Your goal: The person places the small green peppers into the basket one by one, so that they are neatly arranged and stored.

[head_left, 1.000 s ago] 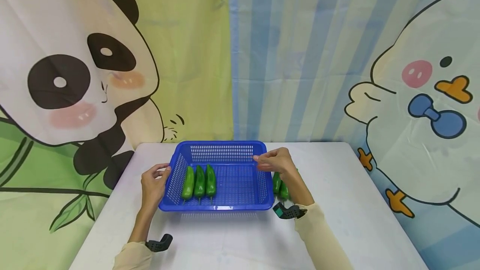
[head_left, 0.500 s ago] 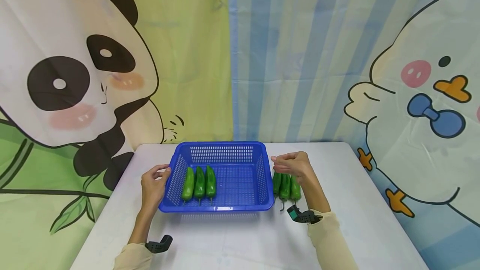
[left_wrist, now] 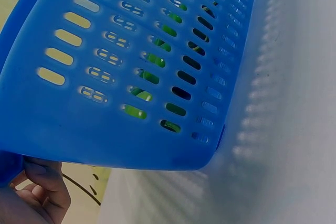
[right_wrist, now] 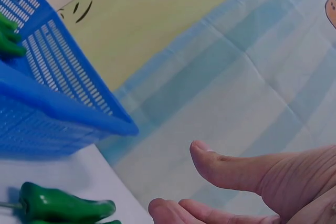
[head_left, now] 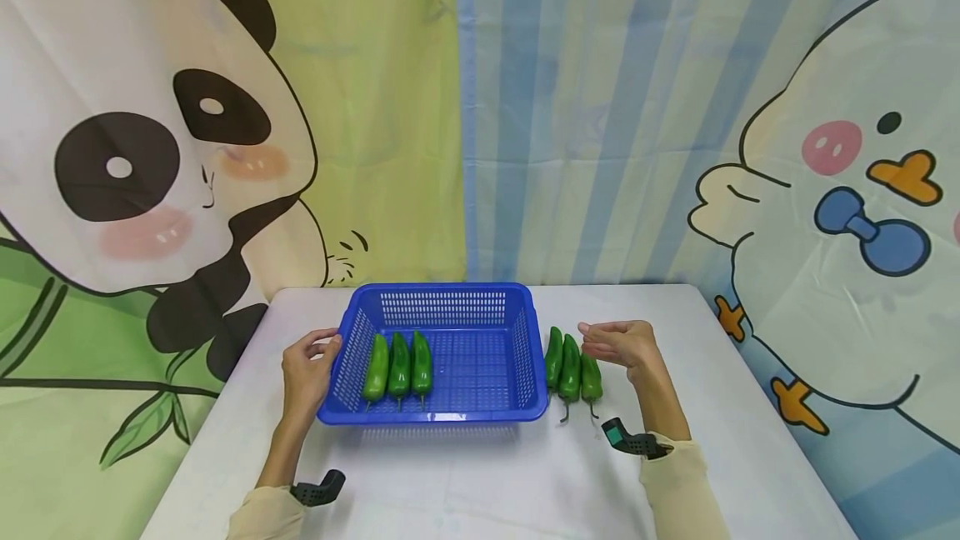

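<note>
A blue plastic basket [head_left: 480,373] with slotted walls stands on the table in the head view. Three green peppers [head_left: 399,365] lie side by side in its left half, stems toward the person. My left hand [head_left: 306,367] grips the basket's left rim; the left wrist view shows its curled fingers [left_wrist: 50,182] at the rim. Just right of the basket, three more green peppers [head_left: 570,369] lie on the table. Above the rightmost of these hovers my right hand [head_left: 628,348], holding nothing. Its thumb [right_wrist: 226,170] and fingers are apart in the right wrist view.
A white-covered table [head_left: 465,482] carries everything. Its back edge meets a hanging curtain [head_left: 570,148] printed with a panda and a white bird. Both wrists wear dark straps [head_left: 318,487].
My right hand has moved right, from over the basket's right rim to over the peppers on the table, uncovering them. The left hand and the basket stay in place.
</note>
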`<state>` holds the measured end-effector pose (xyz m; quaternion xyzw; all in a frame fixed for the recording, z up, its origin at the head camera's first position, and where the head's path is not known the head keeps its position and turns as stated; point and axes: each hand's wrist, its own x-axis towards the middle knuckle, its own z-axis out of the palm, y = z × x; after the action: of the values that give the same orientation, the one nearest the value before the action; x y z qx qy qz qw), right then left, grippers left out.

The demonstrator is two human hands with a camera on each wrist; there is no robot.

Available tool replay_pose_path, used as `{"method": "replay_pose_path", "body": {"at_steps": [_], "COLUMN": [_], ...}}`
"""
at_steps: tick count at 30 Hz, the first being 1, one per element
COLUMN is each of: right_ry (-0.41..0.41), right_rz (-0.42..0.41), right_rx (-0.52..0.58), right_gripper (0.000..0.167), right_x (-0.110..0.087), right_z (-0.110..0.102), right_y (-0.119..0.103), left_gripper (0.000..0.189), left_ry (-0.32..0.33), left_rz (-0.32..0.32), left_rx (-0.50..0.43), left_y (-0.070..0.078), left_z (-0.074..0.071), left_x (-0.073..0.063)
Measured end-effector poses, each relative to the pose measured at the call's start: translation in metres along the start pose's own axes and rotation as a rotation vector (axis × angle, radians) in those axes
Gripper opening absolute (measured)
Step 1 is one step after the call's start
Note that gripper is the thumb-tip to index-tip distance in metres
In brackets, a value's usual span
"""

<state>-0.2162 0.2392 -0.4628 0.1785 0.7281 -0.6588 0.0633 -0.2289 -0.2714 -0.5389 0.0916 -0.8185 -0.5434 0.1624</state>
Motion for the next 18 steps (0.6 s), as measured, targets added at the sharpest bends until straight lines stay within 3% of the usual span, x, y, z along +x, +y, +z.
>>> {"method": "replay_pose_path", "body": {"at_steps": [18], "right_ry": [0.104], "right_rz": [0.084], "right_rx": [0.031], "right_gripper": [0.059], "right_x": [0.006], "right_z": [-0.033], "right_y": [0.031], "left_gripper": [0.035], "left_ry": [0.011], "left_rz": [-0.002], "left_rx": [0.012], "left_y": [-0.001], "left_z": [0.002], "left_x": [0.0]}}
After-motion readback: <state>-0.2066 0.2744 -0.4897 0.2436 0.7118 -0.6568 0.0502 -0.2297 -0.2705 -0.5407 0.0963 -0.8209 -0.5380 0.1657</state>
